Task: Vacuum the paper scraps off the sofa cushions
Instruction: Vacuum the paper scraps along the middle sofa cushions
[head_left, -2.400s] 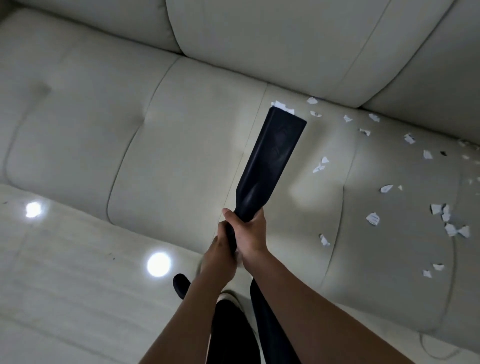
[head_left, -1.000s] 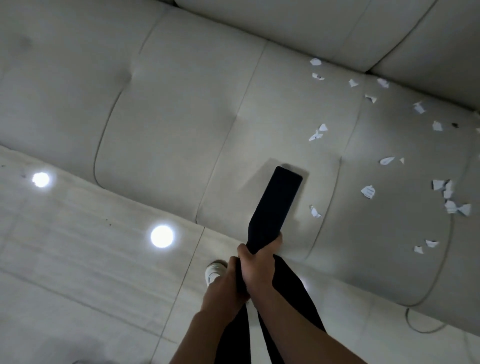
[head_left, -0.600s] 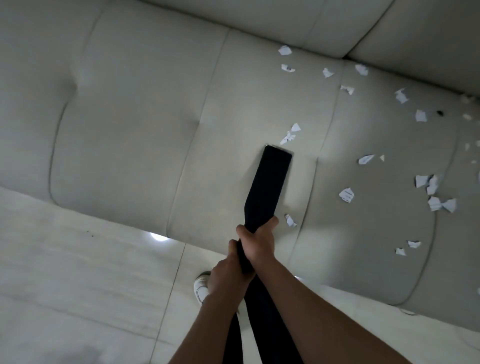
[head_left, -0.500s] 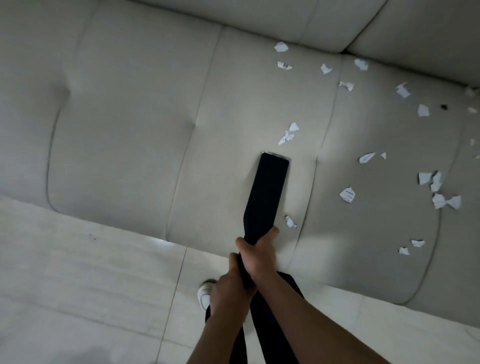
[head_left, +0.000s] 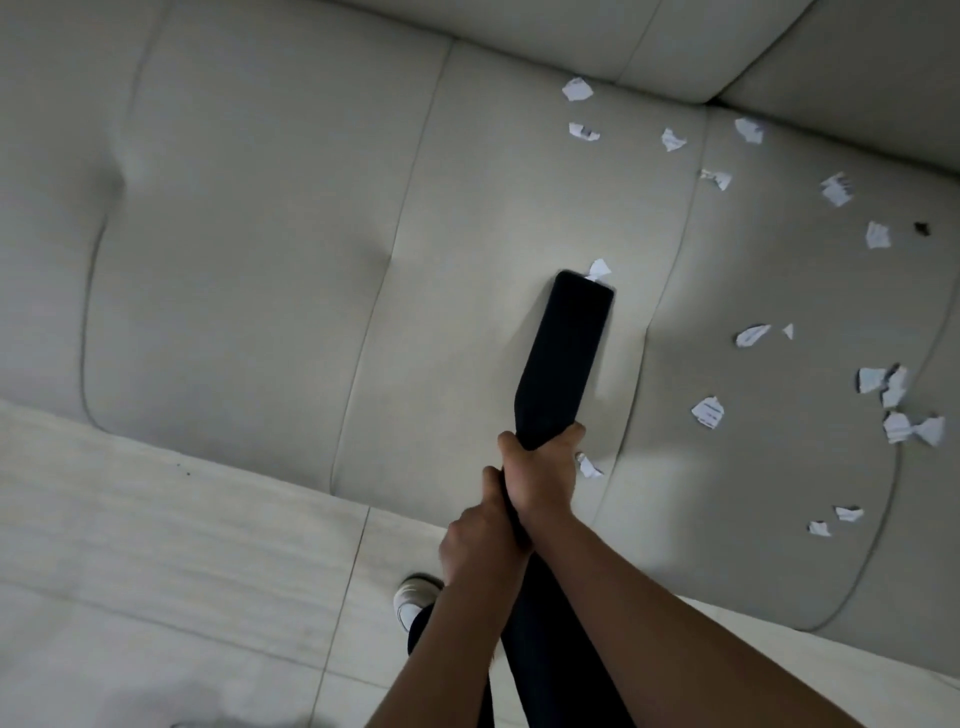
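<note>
A flat black vacuum nozzle (head_left: 569, 353) lies on the pale sofa seat cushion (head_left: 249, 270), its far end touching a white paper scrap (head_left: 599, 269). My right hand (head_left: 540, 473) grips the nozzle's narrow neck. Just behind it, my left hand (head_left: 475, 545) grips the black tube lower down. Another scrap (head_left: 588, 466) lies right beside my right hand. Several more scraps (head_left: 707, 411) are scattered over the cushion to the right and along the back seam (head_left: 576, 89).
Sofa back cushions (head_left: 519, 26) run along the top. Pale tiled floor (head_left: 156, 571) lies in front of the sofa. My white shoe (head_left: 413, 597) and dark trouser legs stand on it below my hands. A small dark speck (head_left: 921, 227) sits at the far right.
The nozzle was drawn back from the rear seam toward the front edge, then pushed forward again; its tip now reaches the pair of scraps mid-cushion, and one of them is no longer visible.
</note>
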